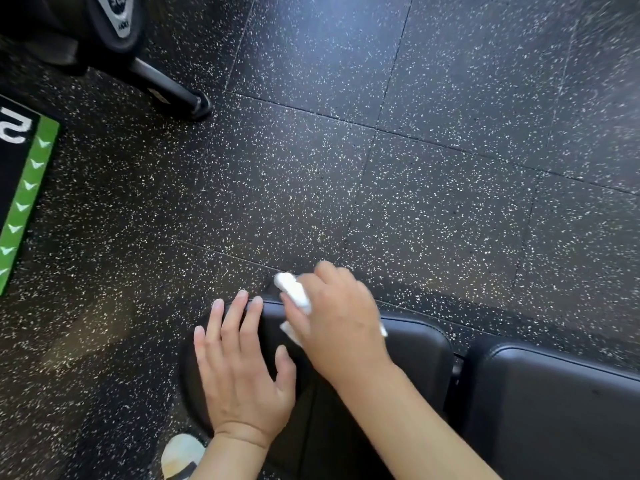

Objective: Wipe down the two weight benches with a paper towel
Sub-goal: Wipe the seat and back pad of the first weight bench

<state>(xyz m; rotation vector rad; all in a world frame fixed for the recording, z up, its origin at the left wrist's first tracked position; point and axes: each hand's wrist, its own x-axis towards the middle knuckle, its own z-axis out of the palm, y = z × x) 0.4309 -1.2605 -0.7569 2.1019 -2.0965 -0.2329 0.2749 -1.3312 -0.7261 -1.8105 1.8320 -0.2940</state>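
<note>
Head view, single frame. Paper towel: white, wadded, at the far end of the black padded bench pad, about 6 o'clock in frame, just right of centre.

Handling judgement: towel is light, soft and crushable, likely to tear or shed if dragged hard over the seam piping; best taken as a bunched wad under the palm, with the fingers wrapped over it. Pad looks smooth vinyl, slightly glossy, so probably low friction; cushion should give a little under pressure.

Right hand: grip closed around the towel, fingers curled over the wad and down past the pad's far edge toward 12 o'clock; white shows at the fingertips and at both sides of the palm. Wrist slightly raised, forearm entering from 5 o'clock.

Left hand: grip open, holding nothing; palm flat, fingers spread on the pad's left corner, pointing to 12 o'clock, seemingly bracing.

A second pad section lies at 4 o'clock across a narrow gap.
</note>
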